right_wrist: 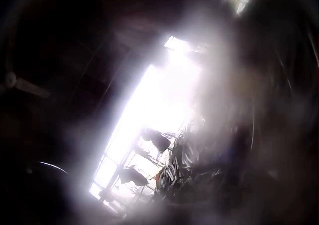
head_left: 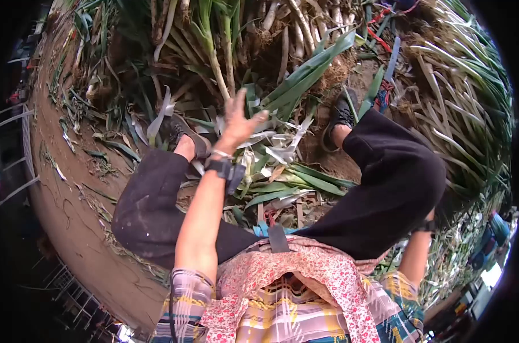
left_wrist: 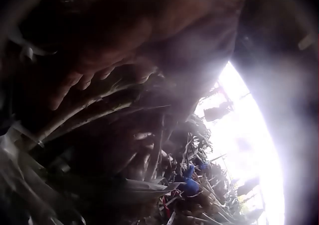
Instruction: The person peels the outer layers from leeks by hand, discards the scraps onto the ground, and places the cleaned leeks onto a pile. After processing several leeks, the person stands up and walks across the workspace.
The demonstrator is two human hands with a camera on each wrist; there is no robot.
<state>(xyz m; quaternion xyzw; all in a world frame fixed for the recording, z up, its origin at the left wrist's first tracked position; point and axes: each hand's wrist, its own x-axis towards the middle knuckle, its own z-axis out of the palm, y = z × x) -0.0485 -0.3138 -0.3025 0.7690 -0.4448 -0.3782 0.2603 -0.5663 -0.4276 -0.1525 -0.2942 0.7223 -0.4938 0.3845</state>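
Brown floor (head_left: 70,200) runs open down the left side, with scraps (head_left: 68,134) strewn inward. Past the left shoe (head_left: 201,146), the left hand (head_left: 236,124) spreads wide at the leeks' (head_left: 214,63) lower ends; contact is unclear. Leaves (head_left: 317,182) litter the floor between both legs. The right thigh (head_left: 394,177) blocks sight of the right hand, state untellable; a pile (head_left: 454,114) fills the far-right edge.

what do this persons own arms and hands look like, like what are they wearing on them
The left hand is ungloved, with a thin pale bracelet at the wrist, then a black strap and a boxy dark device. A dark cable runs along the plaid left sleeve. The right sleeve is plaid too, and a dark band circles that wrist.
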